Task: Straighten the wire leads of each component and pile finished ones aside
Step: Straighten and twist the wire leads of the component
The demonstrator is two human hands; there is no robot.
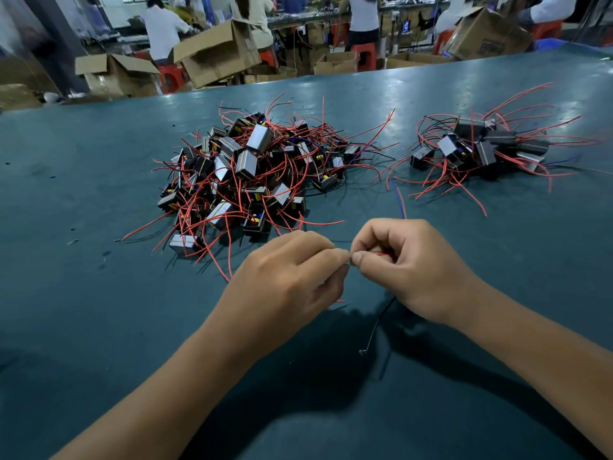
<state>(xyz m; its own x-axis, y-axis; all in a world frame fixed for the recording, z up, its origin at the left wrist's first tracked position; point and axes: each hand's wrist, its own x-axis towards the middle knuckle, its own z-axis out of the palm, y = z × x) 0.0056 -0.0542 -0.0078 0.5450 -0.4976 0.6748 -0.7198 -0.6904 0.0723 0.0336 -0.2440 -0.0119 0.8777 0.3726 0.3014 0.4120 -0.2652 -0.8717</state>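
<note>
Nearest, left hand (285,277) and right hand (404,263) meeting fingertip to fingertip just above the green table (83,293), fingers curled and pinching a red wire lead (383,255); component itself hidden inside the grip. Black wire (378,323) trailing down beneath the right hand. Farther back, large tangled pile of components (252,171) at centre, smaller pile (481,151) well apart to its right. Beyond the table, cardboard boxes (215,51) and seated workers.
</note>
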